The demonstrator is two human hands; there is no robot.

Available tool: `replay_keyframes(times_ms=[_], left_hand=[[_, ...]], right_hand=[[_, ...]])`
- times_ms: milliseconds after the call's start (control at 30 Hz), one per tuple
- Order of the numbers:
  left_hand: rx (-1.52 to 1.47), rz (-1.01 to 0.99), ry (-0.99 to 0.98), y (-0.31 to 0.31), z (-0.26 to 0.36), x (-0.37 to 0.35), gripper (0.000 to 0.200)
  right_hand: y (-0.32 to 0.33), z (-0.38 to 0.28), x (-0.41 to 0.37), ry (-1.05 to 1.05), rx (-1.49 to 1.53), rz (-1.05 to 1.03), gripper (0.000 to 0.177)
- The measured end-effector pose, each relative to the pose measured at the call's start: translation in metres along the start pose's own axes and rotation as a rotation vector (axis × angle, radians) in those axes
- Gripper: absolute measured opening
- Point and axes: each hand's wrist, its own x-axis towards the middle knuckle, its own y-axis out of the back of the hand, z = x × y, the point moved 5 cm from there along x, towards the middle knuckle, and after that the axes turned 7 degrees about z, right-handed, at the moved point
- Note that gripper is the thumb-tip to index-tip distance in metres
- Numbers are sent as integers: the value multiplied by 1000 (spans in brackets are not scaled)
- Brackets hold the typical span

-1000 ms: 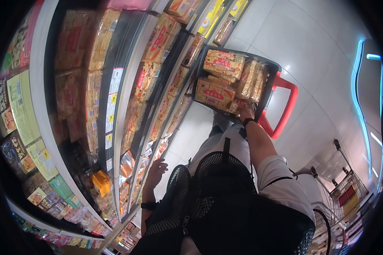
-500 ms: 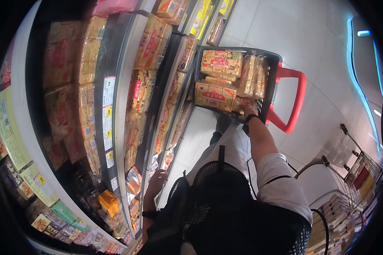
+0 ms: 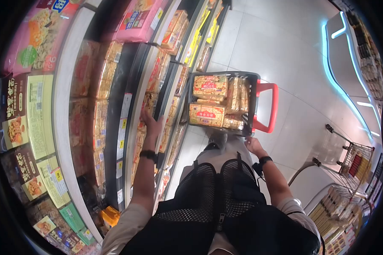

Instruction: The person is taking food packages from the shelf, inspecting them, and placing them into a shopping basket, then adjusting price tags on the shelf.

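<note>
My left hand (image 3: 152, 126) reaches to the shelf at left, fingers and thumb apart, the fingertips right at a clear-wrapped snack pack (image 3: 149, 103). My right hand (image 3: 254, 146) hangs just outside the near right corner of the black shopping basket (image 3: 253, 91), fingers loosely bent and nothing visible in them. Inside the basket lie a red-labelled snack pack (image 3: 210, 86) at the far left and another red-labelled pack (image 3: 206, 115) in front of it. A pack of long golden pieces (image 3: 237, 94) stands to their right, with a smaller pack (image 3: 233, 122) below it.
The basket's red handle (image 3: 271, 108) points right over the tiled floor (image 3: 285, 51). Shelves at left hold more golden packs (image 3: 100, 110), a pink box (image 3: 138, 21) and yellow-green boxes (image 3: 41, 114). A wire cart (image 3: 357, 159) stands at right.
My right hand has come out of the basket to its near corner. My left hand has risen from low beside the shelf to the packs. The view has shifted, bringing more shelf into sight.
</note>
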Motion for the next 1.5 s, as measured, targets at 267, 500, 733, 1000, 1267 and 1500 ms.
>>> replay_keyframes(times_ms=[267, 500, 733, 1000, 1267, 1500], left_hand=[[-469, -109, 535, -103, -16, 128, 66], [-763, -246, 641, -6, 61, 108, 68], [-1510, -377, 882, 112, 136, 33, 32], [-1951, -602, 934, 206, 171, 44, 26], [-2173, -562, 972, 293, 179, 48, 44], [-2071, -411, 983, 303, 181, 41, 42]], right_hand=[[78, 65, -92, -323, -110, 81, 30], [105, 29, -64, -193, -96, 37, 31], [163, -121, 3, 136, -47, -174, 38], [217, -291, 7, 256, 1010, -767, 81], [241, -374, -6, 29, 1159, -596, 57], [238, -365, -2, -66, 1334, -635, 47]])
